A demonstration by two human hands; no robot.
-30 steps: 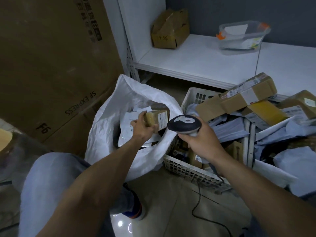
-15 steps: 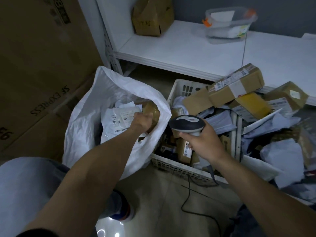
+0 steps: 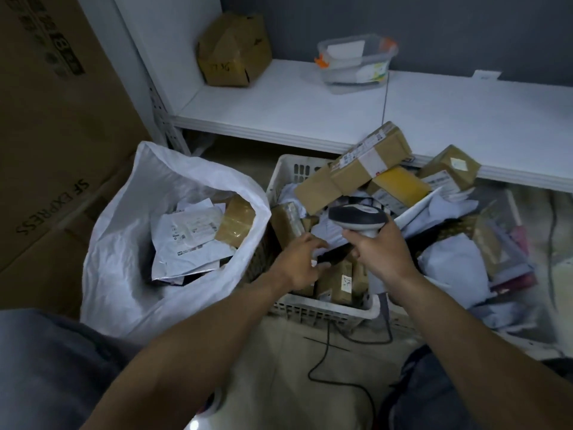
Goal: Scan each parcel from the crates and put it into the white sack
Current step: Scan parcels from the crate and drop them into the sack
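Observation:
The white sack (image 3: 124,243) stands open on the left, with white mailers (image 3: 189,240) and a small taped brown parcel (image 3: 235,223) lying in it. To its right a white crate (image 3: 322,308) is heaped with brown boxes and grey mailers. My left hand (image 3: 299,263) is down inside this crate, fingers above and thumb below the end of a dark flat parcel (image 3: 335,256). My right hand (image 3: 381,256) grips the handle of the barcode scanner (image 3: 356,215), its head over the crate. A long brown box (image 3: 356,169) lies on top of the heap.
A second crate of grey mailers (image 3: 449,262) stands further right. Behind is a low white shelf (image 3: 310,113) with a brown carton (image 3: 234,51) and a clear tub (image 3: 356,62). Large cardboard boxes (image 3: 55,119) wall off the left. The scanner cable (image 3: 325,352) trails across the floor.
My left hand let go of the small brown parcel in the sack and moved right into the crate, onto a dark parcel. The scanner hand stayed over the crate.

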